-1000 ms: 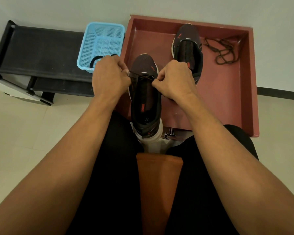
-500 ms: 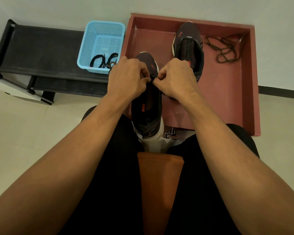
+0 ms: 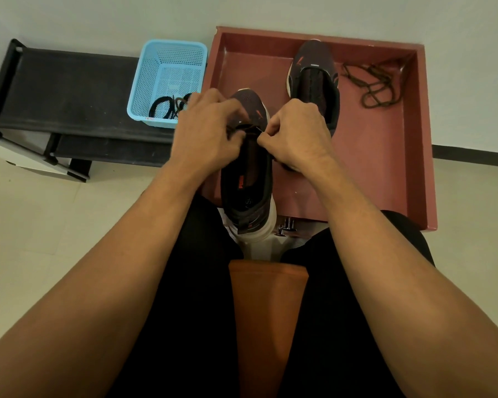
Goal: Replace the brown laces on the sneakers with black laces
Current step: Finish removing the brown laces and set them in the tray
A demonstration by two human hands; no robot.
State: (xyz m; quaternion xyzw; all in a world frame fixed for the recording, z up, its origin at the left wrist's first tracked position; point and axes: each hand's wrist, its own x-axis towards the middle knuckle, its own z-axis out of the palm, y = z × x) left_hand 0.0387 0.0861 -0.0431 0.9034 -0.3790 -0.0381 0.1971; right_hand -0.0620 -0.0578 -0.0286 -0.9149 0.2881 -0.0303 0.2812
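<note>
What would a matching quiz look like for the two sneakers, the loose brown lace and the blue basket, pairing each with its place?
Things: 1 near sneaker; 2 far sneaker; 3 brown lace; 4 blue basket.
Places: a on the black rack; b loose in the red tray, right of a sneaker; c between left hand and right hand, which pinch its black lace; d upright in the tray's far half, untouched.
Pairs: 1-c, 2-d, 3-b, 4-a.

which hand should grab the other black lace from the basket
Likely left: the left hand is right beside the blue basket with the spare black lace; the right hand is across the sneaker. Both now pinch its lace.
</note>
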